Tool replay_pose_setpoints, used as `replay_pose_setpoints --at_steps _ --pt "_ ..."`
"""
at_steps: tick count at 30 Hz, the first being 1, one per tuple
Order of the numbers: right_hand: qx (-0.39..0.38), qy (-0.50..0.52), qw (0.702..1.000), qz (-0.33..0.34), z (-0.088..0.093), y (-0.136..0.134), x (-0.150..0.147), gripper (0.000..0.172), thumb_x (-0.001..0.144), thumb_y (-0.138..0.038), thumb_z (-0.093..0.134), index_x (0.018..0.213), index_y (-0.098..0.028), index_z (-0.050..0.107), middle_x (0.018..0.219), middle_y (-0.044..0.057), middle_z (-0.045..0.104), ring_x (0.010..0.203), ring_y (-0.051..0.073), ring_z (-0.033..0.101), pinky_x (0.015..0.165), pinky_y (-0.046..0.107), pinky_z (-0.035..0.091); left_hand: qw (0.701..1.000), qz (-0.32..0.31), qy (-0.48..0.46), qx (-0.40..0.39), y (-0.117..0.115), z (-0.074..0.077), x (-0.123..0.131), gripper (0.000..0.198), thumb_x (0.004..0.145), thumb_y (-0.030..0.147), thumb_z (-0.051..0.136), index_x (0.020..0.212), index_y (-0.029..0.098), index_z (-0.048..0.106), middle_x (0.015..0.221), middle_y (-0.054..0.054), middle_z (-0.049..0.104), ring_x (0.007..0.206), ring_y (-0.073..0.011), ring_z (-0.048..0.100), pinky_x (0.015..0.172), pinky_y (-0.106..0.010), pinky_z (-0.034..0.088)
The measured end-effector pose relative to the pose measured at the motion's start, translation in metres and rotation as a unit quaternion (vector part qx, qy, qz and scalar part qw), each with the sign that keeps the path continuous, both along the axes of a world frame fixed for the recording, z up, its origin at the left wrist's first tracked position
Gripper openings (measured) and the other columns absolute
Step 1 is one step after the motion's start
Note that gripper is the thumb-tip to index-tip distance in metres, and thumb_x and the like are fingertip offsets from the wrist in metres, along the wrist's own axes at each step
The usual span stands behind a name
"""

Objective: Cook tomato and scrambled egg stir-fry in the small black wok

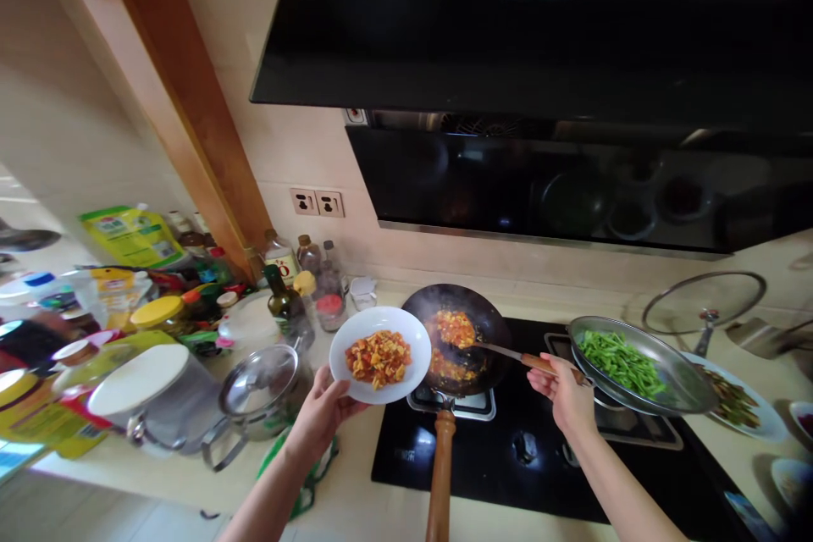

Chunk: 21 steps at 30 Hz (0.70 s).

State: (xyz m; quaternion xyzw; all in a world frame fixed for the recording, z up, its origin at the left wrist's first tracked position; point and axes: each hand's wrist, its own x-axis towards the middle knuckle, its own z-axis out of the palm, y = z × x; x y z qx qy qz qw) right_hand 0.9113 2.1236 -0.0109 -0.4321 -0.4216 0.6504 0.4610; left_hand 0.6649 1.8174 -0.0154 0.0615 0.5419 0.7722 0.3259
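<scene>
My left hand (330,406) grips the rim of a white plate (417,330) that carries a heap of red and yellow cooked food (379,358). Just right of the plate, a dark wok (495,330) sits on the left burner, steaming, with more of the same food inside. My right hand (567,389) is closed round the wooden handle of a spatula (537,362), whose head is in the wok under a scoop of food (455,328). The wok's wooden handle (441,466) points toward me, between my arms.
On the right burner side, a metal pan (689,373) holds green vegetables. Behind it stands a glass lid (705,302), beside a plate of food (765,419). Lidded pots (260,381), bottles (285,301) and jars crowd the left counter. The range hood (508,51) overhangs the stove (489,466).
</scene>
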Motion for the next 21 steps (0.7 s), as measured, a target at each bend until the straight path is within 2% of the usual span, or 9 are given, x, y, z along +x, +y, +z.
replay_pose_setpoints --at_steps 3,6,9,12,14,17,19,21 --pt "0.021 -0.003 1.000 0.001 0.023 0.009 0.007 0.035 0.059 -0.035 0.070 0.086 -0.013 0.064 0.054 0.007 0.070 0.049 0.020 0.068 0.045 0.024 0.056 1.000 -0.002 0.006 -0.006 0.009 0.000 -0.001 0.051 0.068 0.019 0.072 0.108 0.025 0.042 0.081 0.001 0.069 0.063 -0.0192 0.070 0.062 -0.034 0.060" --pt "0.051 -0.008 0.999 0.015 0.062 0.019 0.016 0.030 0.063 -0.033 0.067 0.086 -0.013 0.065 0.054 0.008 0.070 0.048 0.020 0.068 0.044 0.024 0.055 1.000 -0.005 0.005 -0.002 0.025 0.001 -0.001 0.053 0.067 0.017 0.071 0.109 0.025 0.041 0.081 0.001 0.067 0.060 -0.0181 0.070 0.061 -0.034 0.060" --pt "0.081 -0.017 0.996 0.029 0.105 0.023 0.022 0.024 0.068 -0.031 0.064 0.085 -0.014 0.066 0.055 0.008 0.070 0.049 0.019 0.068 0.045 0.024 0.056 1.000 -0.024 -0.008 0.018 0.050 0.004 0.002 0.052 0.066 0.016 0.069 0.107 0.024 0.040 0.083 0.000 0.066 0.060 -0.0186 0.070 0.061 -0.036 0.060" --pt "0.099 -0.035 0.993 0.049 0.130 0.015 0.025 0.021 0.072 -0.031 0.063 0.085 -0.015 0.066 0.055 0.008 0.069 0.048 0.020 0.067 0.044 0.024 0.055 0.998 -0.051 -0.018 0.042 0.081 0.005 0.012 0.050 0.067 0.014 0.066 0.108 0.022 0.038 0.084 -0.002 0.067 0.062 -0.0199 0.070 0.061 -0.037 0.060" --pt "0.129 -0.052 0.988 0.070 0.131 0.001 0.025 0.023 0.074 -0.035 0.065 0.087 -0.016 0.066 0.057 0.008 0.070 0.049 0.021 0.068 0.044 0.027 0.056 0.996 -0.063 -0.024 0.057 0.099 0.006 0.021 0.050 0.067 0.014 0.064 0.109 0.022 0.038 0.083 -0.002 0.066 0.059 -0.0190 0.069 0.061 -0.036 0.059" --pt "0.205 -0.094 0.968 0.111 0.113 -0.027 0.032 0.032 0.075 -0.045 0.068 0.090 -0.017 0.068 0.065 0.009 0.072 0.054 0.024 0.070 0.048 0.032 0.059 0.994 -0.078 -0.032 0.074 0.111 0.006 0.034 0.048 0.068 0.015 0.062 0.109 0.021 0.038 0.081 -0.002 0.065 0.057 -0.0172 0.068 0.061 -0.034 0.059" --pt "0.279 -0.124 0.944 0.127 0.097 -0.046 0.040 0.032 0.078 -0.047 0.067 0.092 -0.019 0.071 0.071 0.009 0.074 0.058 0.025 0.071 0.051 0.033 0.061 0.993 -0.084 -0.035 0.076 0.109 0.006 0.039 0.047 0.070 0.015 0.061 0.110 0.021 0.037 0.081 -0.003 0.066 0.058 -0.0174 0.068 0.061 -0.034 0.058" --pt "0.382 -0.148 0.903 0.132 0.086 -0.059 0.051 0.023 0.081 -0.040 0.064 0.093 -0.022 0.073 0.079 0.009 0.075 0.061 0.024 0.072 0.056 0.032 0.062 0.993 -0.085 -0.035 0.074 0.104 0.007 0.041 0.047 0.072 0.016 0.060 0.112 0.021 0.036 0.083 -0.004 0.066 0.060 -0.0179 0.069 0.061 -0.033 0.058"
